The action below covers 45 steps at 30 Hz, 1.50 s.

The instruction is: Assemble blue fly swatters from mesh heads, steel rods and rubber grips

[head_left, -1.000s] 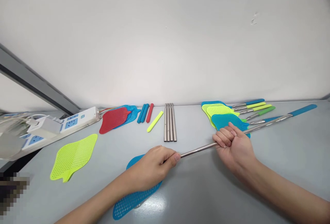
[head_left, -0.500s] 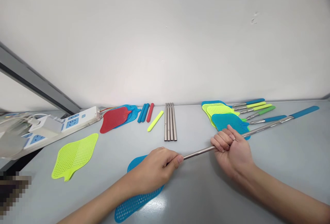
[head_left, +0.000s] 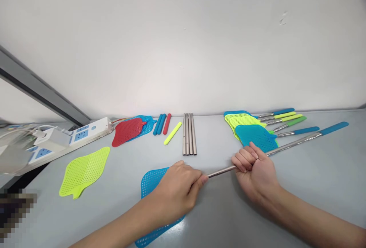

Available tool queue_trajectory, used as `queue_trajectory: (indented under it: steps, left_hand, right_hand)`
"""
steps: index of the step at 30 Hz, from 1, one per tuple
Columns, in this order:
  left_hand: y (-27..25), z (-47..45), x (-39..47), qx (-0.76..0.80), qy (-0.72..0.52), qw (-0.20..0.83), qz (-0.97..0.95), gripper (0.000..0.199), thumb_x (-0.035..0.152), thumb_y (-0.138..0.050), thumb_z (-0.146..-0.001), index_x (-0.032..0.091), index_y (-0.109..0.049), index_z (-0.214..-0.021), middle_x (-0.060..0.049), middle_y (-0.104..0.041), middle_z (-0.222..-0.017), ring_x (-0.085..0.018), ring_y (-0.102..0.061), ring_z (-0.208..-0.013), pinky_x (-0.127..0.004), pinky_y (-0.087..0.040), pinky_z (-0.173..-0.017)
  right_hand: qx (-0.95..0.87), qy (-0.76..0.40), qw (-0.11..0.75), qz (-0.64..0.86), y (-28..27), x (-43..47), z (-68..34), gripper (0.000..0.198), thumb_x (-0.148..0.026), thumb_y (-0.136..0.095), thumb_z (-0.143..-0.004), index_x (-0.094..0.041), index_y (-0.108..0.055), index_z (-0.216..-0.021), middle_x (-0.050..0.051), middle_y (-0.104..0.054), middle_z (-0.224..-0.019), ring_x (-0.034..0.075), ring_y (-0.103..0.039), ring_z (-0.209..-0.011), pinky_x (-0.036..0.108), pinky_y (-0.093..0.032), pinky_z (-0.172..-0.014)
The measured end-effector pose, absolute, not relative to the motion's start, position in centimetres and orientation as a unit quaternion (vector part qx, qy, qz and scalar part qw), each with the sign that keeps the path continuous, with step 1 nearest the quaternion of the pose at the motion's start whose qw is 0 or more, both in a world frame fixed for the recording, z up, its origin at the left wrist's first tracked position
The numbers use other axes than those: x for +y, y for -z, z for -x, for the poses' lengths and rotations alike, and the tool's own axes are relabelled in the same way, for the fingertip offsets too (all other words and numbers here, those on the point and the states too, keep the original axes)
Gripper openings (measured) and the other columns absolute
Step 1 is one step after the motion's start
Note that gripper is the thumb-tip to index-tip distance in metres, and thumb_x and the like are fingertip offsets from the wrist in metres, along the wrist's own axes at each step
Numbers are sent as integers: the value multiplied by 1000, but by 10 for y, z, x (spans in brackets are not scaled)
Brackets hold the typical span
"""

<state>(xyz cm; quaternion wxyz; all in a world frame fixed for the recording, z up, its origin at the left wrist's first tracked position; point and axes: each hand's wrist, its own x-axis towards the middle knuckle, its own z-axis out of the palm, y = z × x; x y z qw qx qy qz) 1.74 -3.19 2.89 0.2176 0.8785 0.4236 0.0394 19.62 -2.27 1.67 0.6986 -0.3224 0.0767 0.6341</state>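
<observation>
Both my hands grip an extended telescopic fly swatter [head_left: 221, 172] that slants across the front of the table. My left hand [head_left: 181, 187] is closed round the rod near its blue mesh head, partly covering that head. Further up the rod, my right hand [head_left: 256, 168] is wrapped round the metal with the thumb raised along it. Beyond it the rod runs to a blue grip [head_left: 334, 128] at the right. Just behind my right hand lies a blue swatter head [head_left: 254, 135], on top of a pile of finished-looking swatters with blue, yellow and green grips.
Several metal rods [head_left: 189, 135] lie side by side at centre back. Left of them are a yellow grip [head_left: 173, 133], a red grip [head_left: 167, 123] and two blue ones. A red swatter head [head_left: 128, 130], a yellow head [head_left: 84, 172] and a power strip [head_left: 94, 130] lie further left.
The hands have come slightly closer together along the rod. My left hand and the blue head moved right, while my right hand and the blue grip shifted a little left.
</observation>
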Motion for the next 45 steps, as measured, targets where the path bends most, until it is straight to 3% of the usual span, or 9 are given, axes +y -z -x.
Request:
queue_trajectory:
  steps: [10, 15, 17, 19, 23, 30, 32, 38, 45]
  left_hand:
    - [-27, -21, -28, 428, -54, 159, -888, 39, 31, -21, -91, 16, -37, -59, 2, -44, -55, -10, -35, -53, -28, -27, -61]
    - [-37, -17, -22, 449, -79, 164, -875, 38, 33, -24, -90, 16, -37, -59, 3, -44, -56, -10, -36, -54, -28, -27, -63]
    - [-41, -16, -19, 450, -91, 165, -873, 37, 33, -24, -91, 16, -37, -60, 3, -44, -56, -10, -36, -55, -29, -27, -64]
    - [-43, -14, -17, 453, -95, 165, -871, 36, 32, -24, -91, 17, -38, -61, 3, -44, -56, -11, -37, -56, -29, -28, -65]
    - [-48, -11, -13, 475, -89, 158, -861, 39, 34, -23, -91, 17, -37, -59, 3, -43, -55, -11, -38, -58, -29, -29, -67]
    - [-57, -9, -15, 425, -64, 155, -889, 37, 35, -24, -91, 17, -42, -63, 2, -47, -58, -11, -40, -59, -29, -29, -65]
    - [-58, -10, -19, 405, -60, 146, -901, 37, 33, -25, -91, 16, -40, -61, 2, -48, -58, -10, -39, -58, -28, -28, -64]
    - [-59, -10, -25, 360, -48, 110, -925, 36, 31, -28, -90, 16, -42, -60, 2, -47, -56, -10, -37, -56, -28, -27, -62]
    - [-55, -12, -31, 337, -33, 106, -935, 37, 31, -28, -90, 17, -44, -60, 2, -48, -56, -11, -37, -54, -28, -27, -62]
  right_hand:
    - [27, -662, 683, 308, -30, -16, -204, 32, -18, -44, -78, -17, -26, -52, -8, -13, -44, 6, -13, -36, 19, -20, -35]
    - [-51, -706, 628, 324, -33, -17, -197, 19, -19, -42, -80, -16, -47, -61, -2, -43, -57, 8, -45, -54, 23, -41, -56]
    - [-133, -764, 519, 359, -32, -24, -192, 17, -27, -45, -81, -16, -57, -80, 2, -53, -72, 12, -52, -68, 27, -42, -65]
    - [-231, -806, 404, 366, -30, -31, -188, 26, -35, -43, -83, -16, -60, -88, 3, -56, -78, 13, -53, -72, 29, -41, -68]
    - [-445, -780, 286, 333, -35, -40, -189, 41, -36, -34, -86, -10, -63, -72, 6, -58, -65, 12, -53, -61, 27, -41, -63]
    - [-741, -374, 392, 396, -68, -28, -211, 21, -25, -42, -85, -19, -62, -86, 4, -62, -81, 14, -55, -79, 25, -42, -72]
    - [-786, -310, 365, 392, -73, -25, -216, 20, -24, -44, -84, -21, -62, -91, 4, -62, -89, 14, -54, -85, 24, -42, -72]
    - [-782, -434, 138, 426, -65, -23, -228, 28, -38, -43, -84, -22, -67, -83, 1, -58, -70, 12, -49, -60, 21, -35, -50]
    - [-695, -565, 21, 445, -61, -19, -228, 33, -44, -44, -82, -19, -65, -78, 0, -45, -66, 7, -35, -52, 19, -27, -44]
